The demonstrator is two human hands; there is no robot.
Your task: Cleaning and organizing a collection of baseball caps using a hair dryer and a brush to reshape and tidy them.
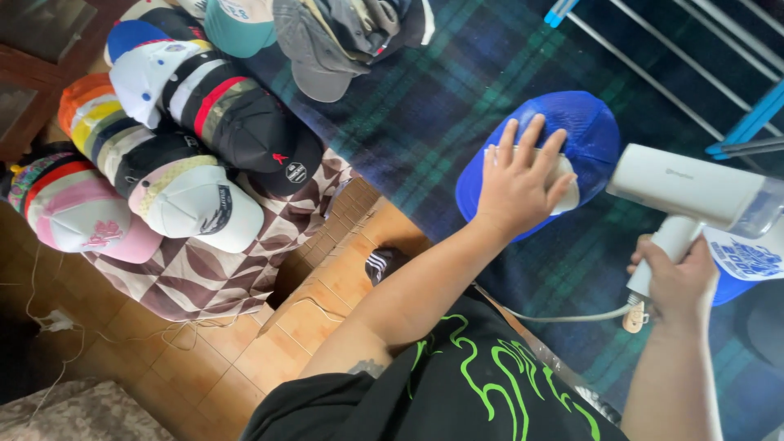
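Stacked caps [175, 139] piled well left of hands on brown patterned cloth [204, 273]; white-blue drying rack [694, 73] upper right, above hands.

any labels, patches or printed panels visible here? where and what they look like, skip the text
Round patch: front of the black cap in the pile, white ring on black.
Small red emblem: same black cap, above the patch.
Dark print: slanted on the white cap, lower pile.
Blue-on-white printed panel: cap at right edge, beside the right hand.
No packages, signs or screens.
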